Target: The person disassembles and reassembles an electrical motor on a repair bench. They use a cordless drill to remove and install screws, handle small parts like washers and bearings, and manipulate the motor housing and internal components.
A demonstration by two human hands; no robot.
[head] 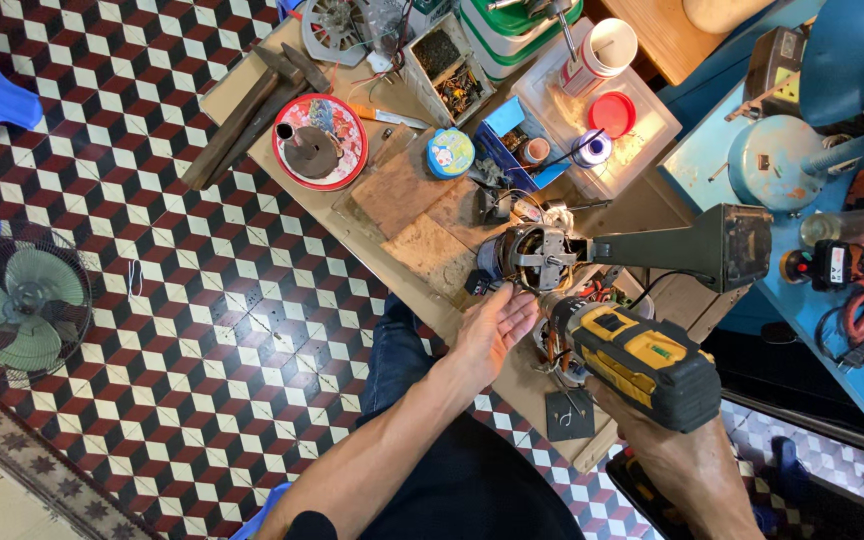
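Far to my left a green fan [17, 300] lies on the patterned floor, well clear of the bench [422, 250]. On the bench's left end lie two dark wooden bars [242, 115], then a round red tin lid [319, 141] with a dark disc in it, then a small blue-rimmed tin [450, 153] and a blue box [512, 140] of small parts. Behind these stands a tray [449, 70] of screws.

My left hand [492, 325] lies open, fingers straight and together, gripping nothing; its fingertips touch the near side of the motor [537, 258]. The motor sits near the middle of the bench, grey metal with a bracket across its face and coppery windings behind; loose wires crowd its near side. A dark green arm [672, 248] runs from it to the right, widening to a boxy end.

My right hand [677, 455] is closed round the grip of the yellow and black drill [642, 360], whose nose points at the motor from just below. Right of that, a blue table [712, 150] carries cables and a blue-grey housing [777, 160].
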